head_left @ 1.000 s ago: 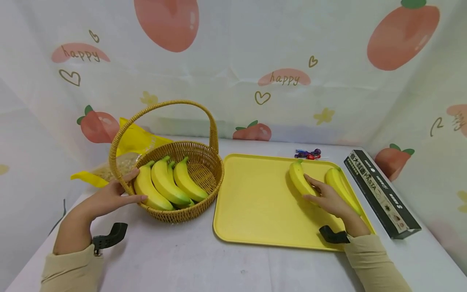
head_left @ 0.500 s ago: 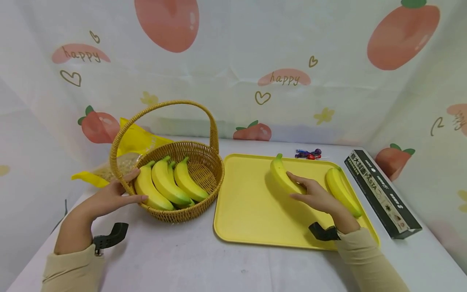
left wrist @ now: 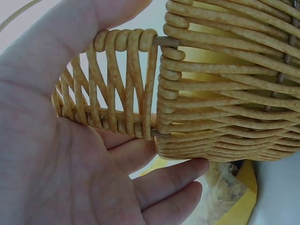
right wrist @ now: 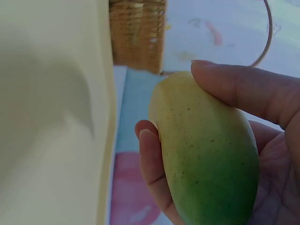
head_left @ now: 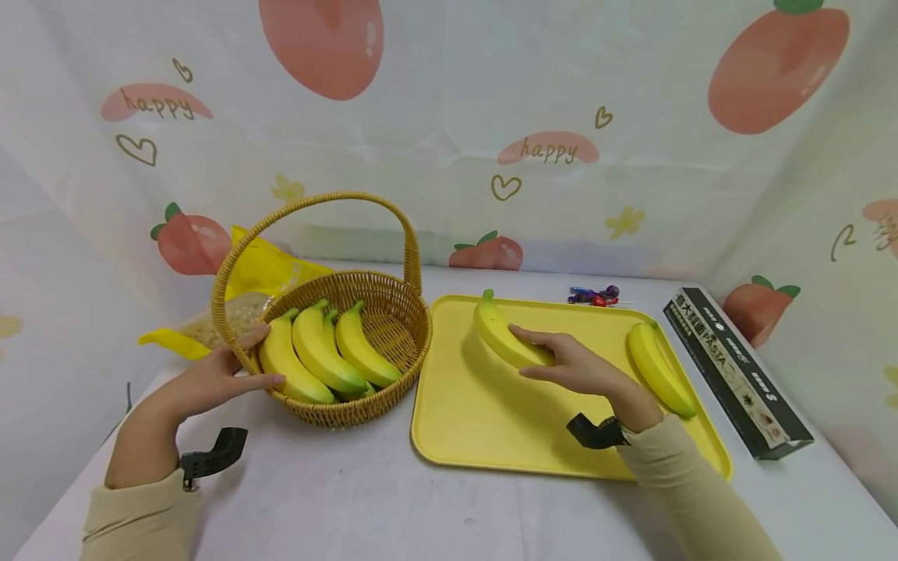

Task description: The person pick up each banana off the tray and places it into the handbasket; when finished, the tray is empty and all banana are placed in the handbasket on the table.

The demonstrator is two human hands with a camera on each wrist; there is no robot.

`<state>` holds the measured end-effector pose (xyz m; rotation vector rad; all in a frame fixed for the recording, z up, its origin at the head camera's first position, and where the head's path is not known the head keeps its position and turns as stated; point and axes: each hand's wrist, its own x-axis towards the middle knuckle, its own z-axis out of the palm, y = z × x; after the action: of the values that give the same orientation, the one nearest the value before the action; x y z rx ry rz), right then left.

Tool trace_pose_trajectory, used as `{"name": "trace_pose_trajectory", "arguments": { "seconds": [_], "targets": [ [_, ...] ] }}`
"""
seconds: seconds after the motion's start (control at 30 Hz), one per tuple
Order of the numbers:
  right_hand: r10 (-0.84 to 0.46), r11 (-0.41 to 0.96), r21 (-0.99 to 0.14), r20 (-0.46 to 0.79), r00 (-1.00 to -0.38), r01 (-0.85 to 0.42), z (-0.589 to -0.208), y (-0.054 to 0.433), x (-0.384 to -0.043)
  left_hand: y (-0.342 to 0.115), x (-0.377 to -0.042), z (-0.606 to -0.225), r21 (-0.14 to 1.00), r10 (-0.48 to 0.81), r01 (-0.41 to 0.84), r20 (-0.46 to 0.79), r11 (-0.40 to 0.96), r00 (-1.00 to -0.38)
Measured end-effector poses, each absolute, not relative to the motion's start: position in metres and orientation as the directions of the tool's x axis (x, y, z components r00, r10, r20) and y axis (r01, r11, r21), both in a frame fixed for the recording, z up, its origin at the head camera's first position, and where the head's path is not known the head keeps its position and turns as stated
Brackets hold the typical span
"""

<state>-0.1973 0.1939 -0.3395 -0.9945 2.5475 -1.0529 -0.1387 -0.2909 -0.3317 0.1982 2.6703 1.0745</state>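
My right hand grips a banana between thumb and fingers, held above the yellow tray. In the right wrist view the green end of that banana points toward the camera. At the left, my left hand holds the wicker basket by its near left side. The left wrist view has the thumb and fingers on either side of the handle's woven base. Several bananas lie inside the basket. Another banana rests on the tray's right side.
A black pasta box lies right of the tray. Small wrapped candies sit behind the tray's far edge. Behind the basket is a yellow bag with a see-through part. A printed cloth hangs at the back.
My right hand has carried the banana leftward across the tray, from beside the other banana toward the basket. The left hand and the basket have stayed in place.
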Motion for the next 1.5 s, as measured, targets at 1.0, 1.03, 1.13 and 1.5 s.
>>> {"name": "trace_pose_trajectory", "arguments": {
  "seconds": [1.0,1.03,1.13,1.5],
  "targets": [
    [-0.895,0.434,-0.475,-0.134,-0.425,-0.765,-0.282,0.075,-0.219,-0.291,-0.138,-0.332,0.690,0.221,0.038,-0.179,0.723,-0.959],
    [-0.892,0.443,-0.471,-0.147,-0.427,-0.763,-0.280,0.069,-0.221,-0.291,-0.138,-0.332,0.691,0.220,0.036,-0.180,0.722,-0.959],
    [-0.885,0.461,-0.468,-0.188,-0.425,-0.754,-0.277,0.050,-0.226,-0.291,-0.139,-0.332,0.692,0.219,0.036,-0.179,0.721,-0.959],
    [-0.857,0.515,-0.514,-0.285,-0.429,-0.686,-0.289,-0.006,-0.255,-0.291,-0.138,-0.332,0.705,0.220,0.027,-0.185,0.709,-0.958]
  ]
}}
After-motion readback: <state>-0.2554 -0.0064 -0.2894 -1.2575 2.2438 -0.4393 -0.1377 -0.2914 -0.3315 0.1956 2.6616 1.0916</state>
